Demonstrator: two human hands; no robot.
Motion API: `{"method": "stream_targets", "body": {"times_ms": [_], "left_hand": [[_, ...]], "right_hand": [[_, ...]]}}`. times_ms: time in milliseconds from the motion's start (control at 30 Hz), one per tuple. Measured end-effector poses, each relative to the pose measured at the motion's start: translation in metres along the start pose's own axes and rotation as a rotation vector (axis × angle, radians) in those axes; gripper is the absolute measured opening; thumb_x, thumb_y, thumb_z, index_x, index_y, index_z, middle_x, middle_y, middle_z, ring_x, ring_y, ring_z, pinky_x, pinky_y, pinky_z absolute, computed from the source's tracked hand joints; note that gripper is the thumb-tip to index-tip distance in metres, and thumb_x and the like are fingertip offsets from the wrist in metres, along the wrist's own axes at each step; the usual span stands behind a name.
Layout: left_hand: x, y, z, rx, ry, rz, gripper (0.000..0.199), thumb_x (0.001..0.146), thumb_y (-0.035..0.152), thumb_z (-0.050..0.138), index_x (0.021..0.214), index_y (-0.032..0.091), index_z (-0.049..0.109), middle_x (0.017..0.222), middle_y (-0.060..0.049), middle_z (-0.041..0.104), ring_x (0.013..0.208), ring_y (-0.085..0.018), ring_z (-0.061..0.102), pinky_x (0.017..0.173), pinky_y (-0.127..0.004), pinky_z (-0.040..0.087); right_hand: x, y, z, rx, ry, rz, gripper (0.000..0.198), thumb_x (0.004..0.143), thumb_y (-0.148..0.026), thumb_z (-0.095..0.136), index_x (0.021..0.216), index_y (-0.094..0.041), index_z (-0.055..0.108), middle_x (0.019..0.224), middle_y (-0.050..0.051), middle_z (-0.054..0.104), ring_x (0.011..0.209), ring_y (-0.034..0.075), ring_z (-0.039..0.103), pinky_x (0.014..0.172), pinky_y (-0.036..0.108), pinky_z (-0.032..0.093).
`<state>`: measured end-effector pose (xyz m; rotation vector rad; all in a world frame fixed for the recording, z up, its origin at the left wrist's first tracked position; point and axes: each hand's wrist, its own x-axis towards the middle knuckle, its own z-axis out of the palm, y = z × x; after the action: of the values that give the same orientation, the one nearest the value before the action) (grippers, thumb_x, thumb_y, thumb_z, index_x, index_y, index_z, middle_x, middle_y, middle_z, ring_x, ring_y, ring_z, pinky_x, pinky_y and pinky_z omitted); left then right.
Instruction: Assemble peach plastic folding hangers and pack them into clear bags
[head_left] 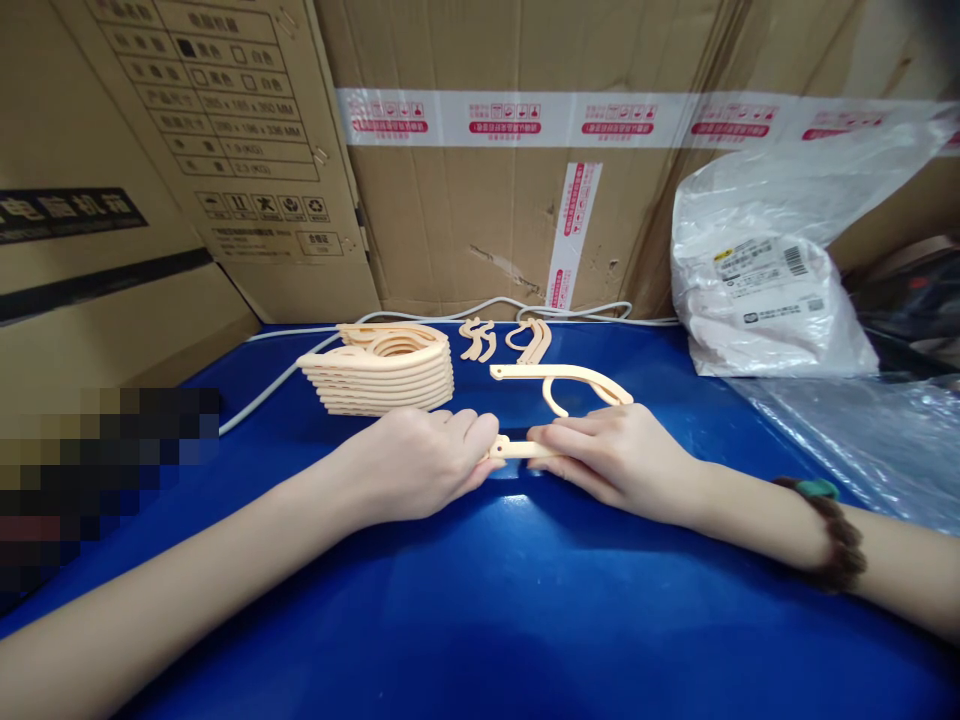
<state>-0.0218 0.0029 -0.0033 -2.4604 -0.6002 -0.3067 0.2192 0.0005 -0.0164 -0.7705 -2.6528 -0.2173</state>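
Observation:
My left hand [435, 455] is closed in a pinch at one end of a cream plastic hanger arm [519, 450], where a small rounded cream piece [501, 441] shows. The fingers cover most of that piece. My right hand [622, 450] grips the same arm further along, thumb below and fingers above. Just behind the right hand lies another cream hanger arm [529, 372] with a curved loop. To the left stands a stack of folded cream hangers [379, 380]. Several small cream hooks [478, 340] and a few curved cream parts [532, 342] lie farther back.
A blue tabletop [510, 620] lies under everything. Cardboard boxes [465, 210] wall the back and left. A white cable [281, 385] runs along the rear edge. On the right are a white plastic bag [765, 290] with a label and a clear plastic sheet [862, 440].

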Motion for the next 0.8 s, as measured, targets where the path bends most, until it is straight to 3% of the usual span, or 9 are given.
{"method": "stream_targets", "body": {"times_ms": [267, 500, 800], "left_hand": [[-0.0004, -0.0012, -0.0016, 0.052, 0.029, 0.022, 0.037, 0.102, 0.025, 0.024, 0.073, 0.019, 0.046, 0.056, 0.001, 0.052, 0.043, -0.013, 0.05, 0.039, -0.028, 0.025], [-0.0007, -0.0021, -0.0023, 0.177, 0.088, 0.072, 0.039, 0.102, 0.023, 0.024, 0.071, 0.019, 0.047, 0.055, 0.001, 0.052, 0.042, -0.015, 0.052, 0.04, -0.03, 0.028], [-0.0011, -0.0007, -0.0019, 0.176, 0.098, 0.079, 0.037, 0.101, 0.025, 0.026, 0.072, 0.019, 0.048, 0.056, 0.001, 0.051, 0.044, -0.015, 0.05, 0.042, -0.03, 0.027]], "right_hand": [[-0.0003, 0.0006, -0.0003, 0.006, 0.017, -0.005, 0.033, 0.102, -0.035, 0.037, 0.092, -0.017, 0.063, 0.073, 0.001, 0.068, 0.058, 0.012, 0.06, 0.055, 0.025, 0.034], [-0.0006, 0.0014, -0.001, 0.124, -0.048, 0.031, 0.031, 0.102, -0.036, 0.038, 0.094, -0.018, 0.062, 0.073, 0.001, 0.067, 0.058, 0.011, 0.058, 0.057, 0.023, 0.036], [-0.0003, 0.0041, -0.0014, 0.227, -0.106, 0.045, 0.03, 0.101, -0.036, 0.04, 0.097, -0.017, 0.063, 0.073, 0.002, 0.065, 0.059, 0.012, 0.056, 0.058, 0.023, 0.036]]}}
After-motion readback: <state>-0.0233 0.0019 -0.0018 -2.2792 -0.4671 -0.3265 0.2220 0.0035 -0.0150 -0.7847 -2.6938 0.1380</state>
